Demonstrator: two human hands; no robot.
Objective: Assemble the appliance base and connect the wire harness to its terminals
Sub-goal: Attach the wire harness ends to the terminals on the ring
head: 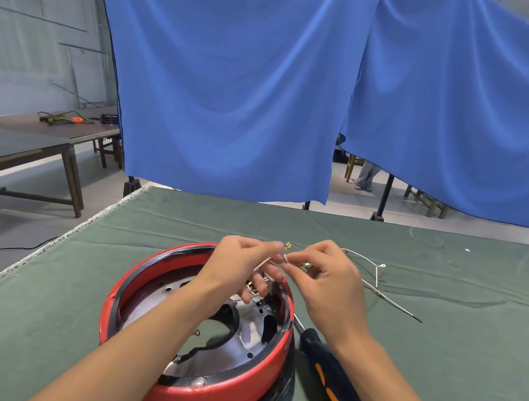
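Green cloth [83,278] | both hands pinch wire harness [364,267] above red base [234,391] | no legible writing

Two bare forearms, no sleeves in view up to the lower edge of the picture. Left hand [242,263] and right hand [326,283] uncovered as well: no gloves, rings, watch or wristband. Short, unpainted fingernails [285,269].

Head-worn view, forward-down over table [83,278]
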